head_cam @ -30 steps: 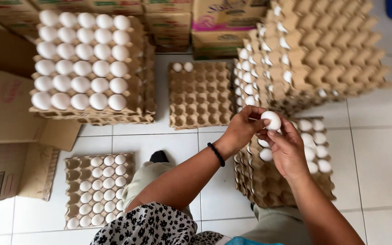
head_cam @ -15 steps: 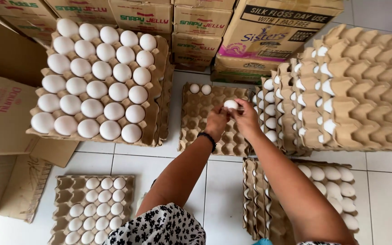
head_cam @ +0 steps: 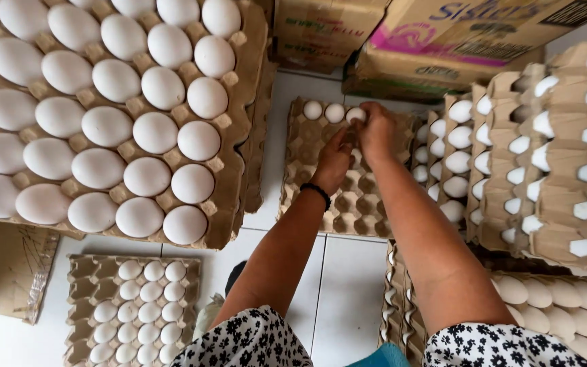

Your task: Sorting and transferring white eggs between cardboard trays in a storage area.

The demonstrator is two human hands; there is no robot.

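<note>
Hands both over brown pulp egg tray [head_cam: 321,197]: right hand [head_cam: 377,129] fingers pinched on white egg [head_cam: 355,114], settling it third in far row. Left hand [head_cam: 334,160] fingers loosely curled alongside, holding nothing. Three cups filled, rest of tray bare, so barely started imo.
</note>
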